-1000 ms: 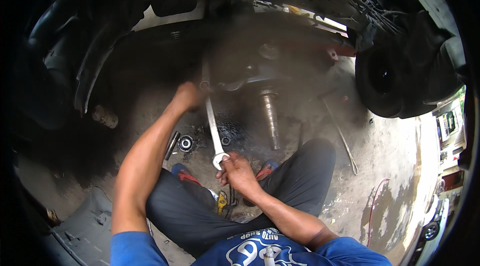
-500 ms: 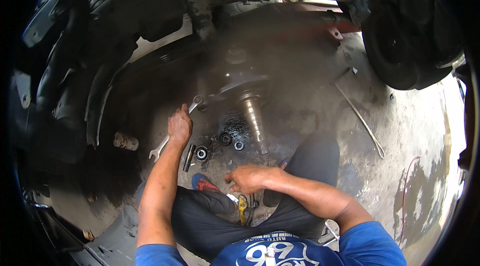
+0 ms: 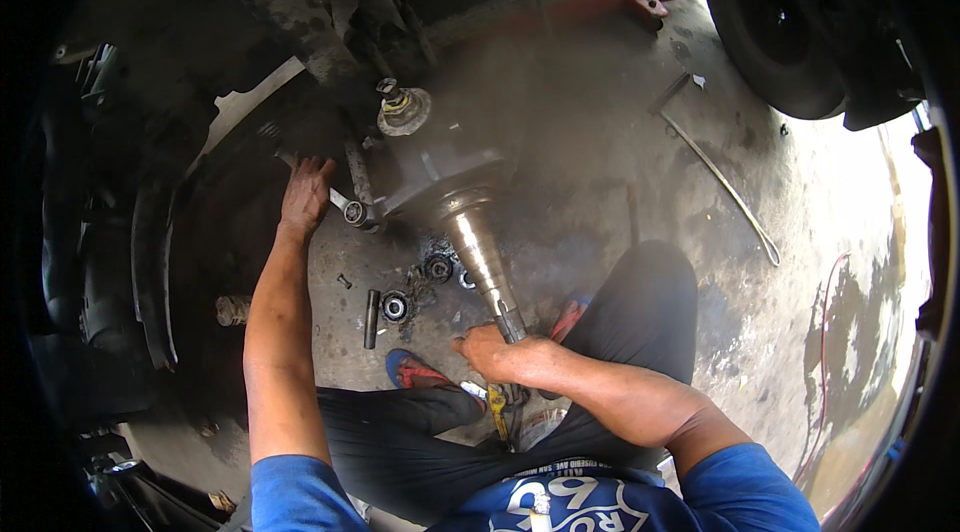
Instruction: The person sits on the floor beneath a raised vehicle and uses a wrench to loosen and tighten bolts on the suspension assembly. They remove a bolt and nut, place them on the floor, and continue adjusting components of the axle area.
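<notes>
My left hand (image 3: 305, 192) grips a steel wrench (image 3: 340, 200), whose ring end surrounds a fastener on the dark steering-knuckle arm (image 3: 405, 194). A shiny stepped spindle (image 3: 473, 250) slants from the knuckle toward me. My right hand (image 3: 485, 352) is low beside the spindle's tip, loosely open with its index finger out; I see nothing held in it, and the tip partly overlaps it. On the floor lie a short steel pin (image 3: 371, 318), a bearing (image 3: 395, 306), a dark ring (image 3: 437, 268) and a yellow-handled tool (image 3: 498, 410) between my legs.
The vehicle's dark underside (image 3: 230, 2) arches overhead, with a tyre (image 3: 760, 52) at upper right and a reddish bar (image 3: 650, 7) behind. A metal rod (image 3: 725, 192) and a thin red hose (image 3: 828, 322) lie on the right. A small cylinder (image 3: 233, 310) lies left of my arm.
My left hand has carried the wrench up and left to the knuckle arm, its ring end now on the fastener. My right hand let go of the wrench and sits lower. The view has shifted.
</notes>
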The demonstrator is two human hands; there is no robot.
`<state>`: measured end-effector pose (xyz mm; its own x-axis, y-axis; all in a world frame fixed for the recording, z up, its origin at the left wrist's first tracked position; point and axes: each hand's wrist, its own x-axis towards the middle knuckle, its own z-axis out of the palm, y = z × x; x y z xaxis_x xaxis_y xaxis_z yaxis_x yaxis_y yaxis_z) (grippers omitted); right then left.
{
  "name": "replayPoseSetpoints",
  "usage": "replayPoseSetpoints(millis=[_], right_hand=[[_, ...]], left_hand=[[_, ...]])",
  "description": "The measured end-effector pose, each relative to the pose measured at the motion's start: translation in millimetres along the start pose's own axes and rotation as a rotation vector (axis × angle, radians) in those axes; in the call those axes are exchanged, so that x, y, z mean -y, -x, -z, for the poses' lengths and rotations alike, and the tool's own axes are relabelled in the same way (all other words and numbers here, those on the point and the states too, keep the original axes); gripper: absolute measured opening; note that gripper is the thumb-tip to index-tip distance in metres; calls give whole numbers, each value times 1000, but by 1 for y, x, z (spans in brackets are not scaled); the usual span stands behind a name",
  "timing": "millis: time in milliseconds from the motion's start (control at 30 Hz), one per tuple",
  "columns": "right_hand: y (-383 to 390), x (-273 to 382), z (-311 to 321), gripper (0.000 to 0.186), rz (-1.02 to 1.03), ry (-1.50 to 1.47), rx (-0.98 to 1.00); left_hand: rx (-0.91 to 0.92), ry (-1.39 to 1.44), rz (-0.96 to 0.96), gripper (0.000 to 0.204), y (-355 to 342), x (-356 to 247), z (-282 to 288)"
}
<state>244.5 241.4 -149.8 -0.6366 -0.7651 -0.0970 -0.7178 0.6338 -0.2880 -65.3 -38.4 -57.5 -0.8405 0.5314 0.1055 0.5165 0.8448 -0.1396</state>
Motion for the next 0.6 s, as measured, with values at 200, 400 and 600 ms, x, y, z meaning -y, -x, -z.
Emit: replayPoseSetpoints(millis=[200,400,600], right_hand=[[10,-4,27,27,-251,-458,-92],[0,0,81,28,-144,-389,222],[-1,10,111,12,-127,-413,204]], left_hand=[[-106,141,49,40,18,7,39],[168,72,257,43,73,-65,85],[339,13,461,40,96,-105,96]])
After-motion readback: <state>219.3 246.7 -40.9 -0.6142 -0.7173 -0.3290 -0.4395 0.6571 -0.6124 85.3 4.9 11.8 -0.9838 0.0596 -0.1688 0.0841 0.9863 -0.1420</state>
